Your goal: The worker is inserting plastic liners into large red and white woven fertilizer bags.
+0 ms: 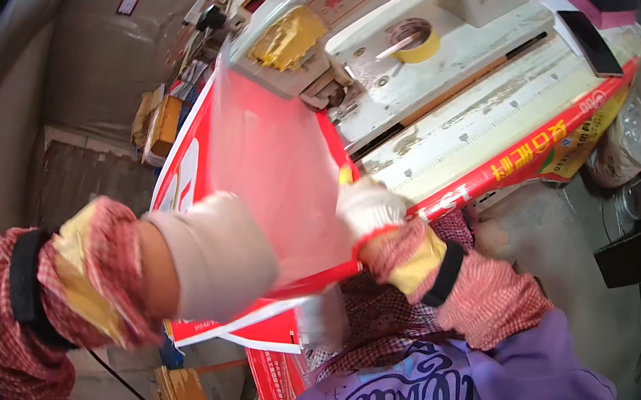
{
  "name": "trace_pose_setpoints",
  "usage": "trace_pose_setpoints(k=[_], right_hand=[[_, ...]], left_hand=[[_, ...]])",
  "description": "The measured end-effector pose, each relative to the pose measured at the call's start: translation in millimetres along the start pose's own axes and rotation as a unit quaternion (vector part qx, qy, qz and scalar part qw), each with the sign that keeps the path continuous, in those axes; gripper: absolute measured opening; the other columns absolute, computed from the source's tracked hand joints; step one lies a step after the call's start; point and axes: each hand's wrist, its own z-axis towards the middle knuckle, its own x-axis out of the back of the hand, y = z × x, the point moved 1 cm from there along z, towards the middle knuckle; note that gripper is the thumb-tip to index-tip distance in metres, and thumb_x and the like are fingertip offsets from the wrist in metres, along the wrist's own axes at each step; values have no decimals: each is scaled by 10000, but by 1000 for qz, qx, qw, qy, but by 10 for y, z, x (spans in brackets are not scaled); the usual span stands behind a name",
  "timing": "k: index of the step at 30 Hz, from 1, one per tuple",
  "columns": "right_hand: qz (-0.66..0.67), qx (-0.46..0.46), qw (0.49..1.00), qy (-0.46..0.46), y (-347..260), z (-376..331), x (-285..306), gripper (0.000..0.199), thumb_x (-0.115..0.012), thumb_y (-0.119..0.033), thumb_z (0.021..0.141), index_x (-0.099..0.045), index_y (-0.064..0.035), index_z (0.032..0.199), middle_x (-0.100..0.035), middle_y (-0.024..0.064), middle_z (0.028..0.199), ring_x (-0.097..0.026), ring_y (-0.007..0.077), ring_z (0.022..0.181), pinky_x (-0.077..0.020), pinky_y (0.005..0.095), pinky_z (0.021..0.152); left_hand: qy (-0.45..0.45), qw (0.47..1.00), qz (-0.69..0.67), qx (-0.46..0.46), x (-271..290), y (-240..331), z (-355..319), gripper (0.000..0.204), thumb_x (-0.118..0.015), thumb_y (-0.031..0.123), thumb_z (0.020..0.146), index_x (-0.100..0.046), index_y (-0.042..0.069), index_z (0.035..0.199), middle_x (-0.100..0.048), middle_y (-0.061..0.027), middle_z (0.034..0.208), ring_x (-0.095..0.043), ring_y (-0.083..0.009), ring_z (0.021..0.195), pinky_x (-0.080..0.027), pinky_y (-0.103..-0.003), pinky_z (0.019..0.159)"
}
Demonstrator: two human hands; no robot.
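Two gloved hands: left hand [214,257] left of centre, right hand [372,208] at centre; both white gloves over red-checked sleeves [493,300].
Red-and-white sack: a printed sack [284,171], centre of frame, spread between the hands and reaching up to the machine head; its middle is smeared pink by blur.
Left fingers: cannot tell; glove back toward the view, digits hidden or blurred, hand overlapping the sack's lower left part.
Right fingers: cannot tell whether apart or clamped; hand at the sack's right border, a small yellow patch [346,175] at the tips.
Sewing machine: white sewing machine [302,5], upper middle, a yellow block [287,38] fixed on its head; sack's upper edge just beside the head. Needle contact not visible.
Done, as judged: sack brought to the machine and spread out.
Left, as judged: sack not yet set aside, so handling appears part-way. No finished seam can be made out; whether stitching has begun is unclear.
Lower sheet: second red printed piece [272,380], bottom middle, below the sack; whether separate or joined, cannot tell.
Tabletop: worn pale tabletop [469,114], upper right; yellow tape roll [429,48] on the machine bed, dark smartphone [590,43] near the far right corner.
Front edge: red-and-yellow printed sheeting [534,147] along the tabletop's near side, right of the right hand.
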Motion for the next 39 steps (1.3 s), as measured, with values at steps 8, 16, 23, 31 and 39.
trace_pose_setpoints(k=[8, 16, 23, 31, 39], right_hand=[[29, 136, 982, -130, -79, 635, -557, 156, -545, -162, 724, -664, -62, 713, -630, 104, 668, -608, 258, 643, -485, 352, 587], [-17, 78, 990, -120, -205, 534, -563, 203, -518, -179, 767, -656, -31, 753, -615, 99, 639, -597, 225, 623, -470, 335, 578], [304, 584, 732, -173, -696, 1342, -1367, 165, -633, -206, 680, -663, -50, 728, -635, 100, 677, -617, 259, 679, -488, 403, 618], [475, 796, 344, -152, -472, 1671, -1931, 195, -717, -232, 617, -667, -67, 709, -644, 100, 700, -625, 293, 713, -496, 456, 639], [539, 747, 369, -125, -131, 1460, -1982, 211, -724, -257, 613, -662, -77, 704, -624, 98, 683, -603, 329, 689, -475, 474, 607]], left_hand=[[56, 977, -174, -105, -696, 142, 350, 75, -650, 208, 619, -670, 136, 620, -572, -27, 521, -591, -235, 519, -458, -342, 505], [107, 978, -94, -151, -591, 558, 282, 68, -620, 141, 629, -673, 116, 662, -603, -60, 620, -621, -250, 606, -487, -370, 521], [206, 958, -134, -151, 202, 387, 607, 152, -588, 215, 703, -639, 101, 616, -595, -84, 588, -615, -262, 583, -485, -365, 516], [153, 988, -4, 32, 239, -270, -287, 163, -640, 279, 617, -619, 123, 571, -563, -46, 542, -579, -257, 654, -450, -418, 648], [224, 960, -96, -136, 105, 608, 432, 213, -573, 168, 704, -597, 16, 852, -584, -63, 633, -612, -222, 577, -486, -344, 500]])
